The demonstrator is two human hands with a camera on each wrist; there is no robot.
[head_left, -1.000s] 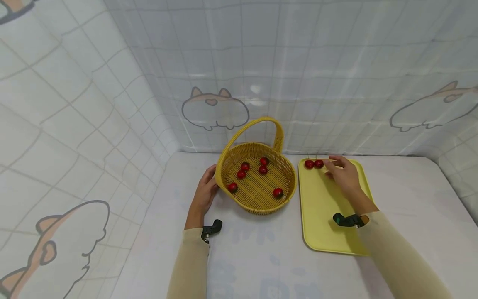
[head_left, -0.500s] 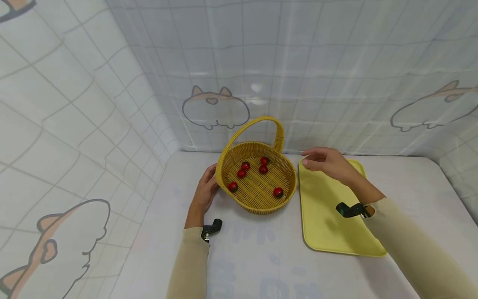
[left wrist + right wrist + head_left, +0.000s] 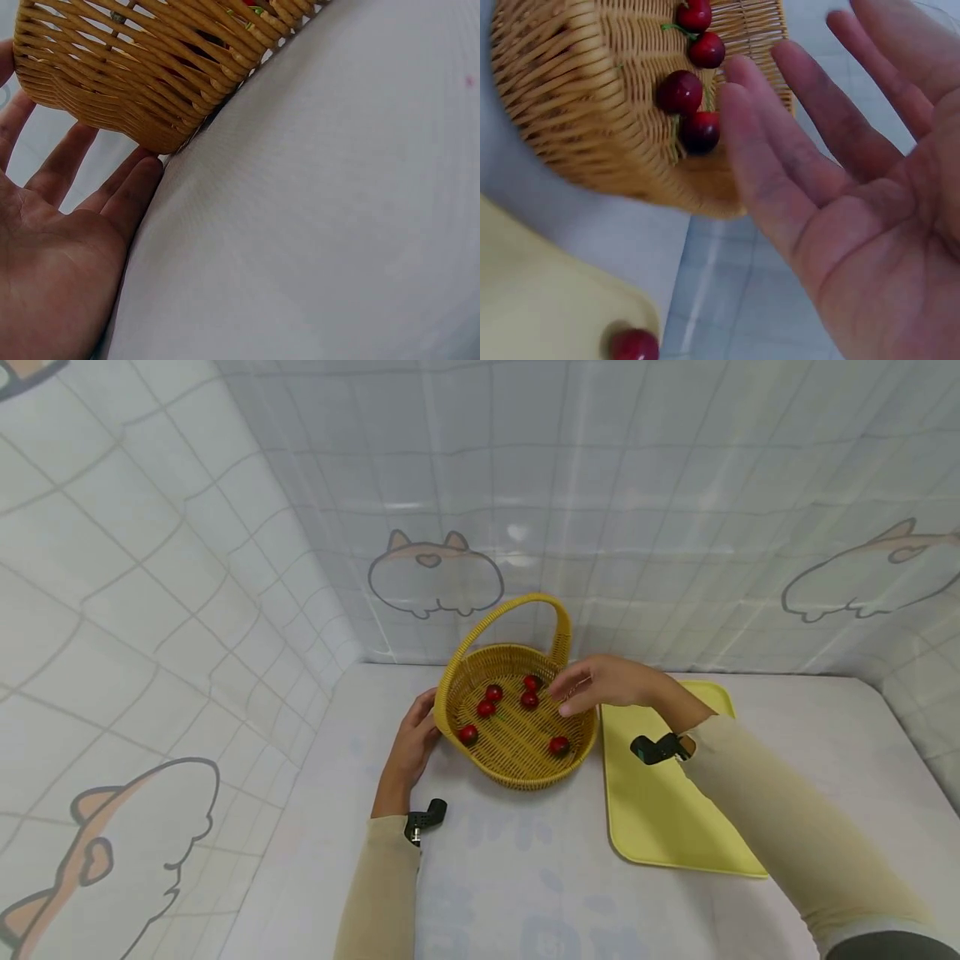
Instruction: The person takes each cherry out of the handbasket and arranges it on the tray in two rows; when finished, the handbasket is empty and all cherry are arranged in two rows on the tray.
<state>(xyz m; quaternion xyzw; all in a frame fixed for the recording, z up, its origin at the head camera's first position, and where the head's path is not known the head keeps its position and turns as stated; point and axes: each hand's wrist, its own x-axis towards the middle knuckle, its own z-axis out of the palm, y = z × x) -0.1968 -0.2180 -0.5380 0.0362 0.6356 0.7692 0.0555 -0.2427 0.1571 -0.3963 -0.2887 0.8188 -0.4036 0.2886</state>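
A yellow woven basket (image 3: pixel 517 760) with a tall handle stands on the table, several red cherries (image 3: pixel 558 746) lying inside. My left hand (image 3: pixel 412 739) touches its left side; in the left wrist view, extended fingers (image 3: pixel 64 165) meet the woven wall near its base. Over the basket's right rim hovers my right hand (image 3: pixel 603 683), fingers spread and loosely bent. From the right wrist, its palm (image 3: pixel 885 247) shows nothing held, and fingertips overlap the cherries (image 3: pixel 700 133) in the basket. Another cherry (image 3: pixel 634 345) sits at a corner of the yellow tray (image 3: pixel 540 292).
Right of the basket lies the tray (image 3: pixel 675 810), its back left part hidden by my right hand and forearm. A white cloth (image 3: pixel 480 877) covers the table. Behind it rises a tiled-pattern curtain (image 3: pixel 645 527), and another patterned wall (image 3: pixel 187 610) stands to the left.
My right hand has moved left from the cherries at the tray's back edge to above the basket. My left hand and the basket have stayed in place.
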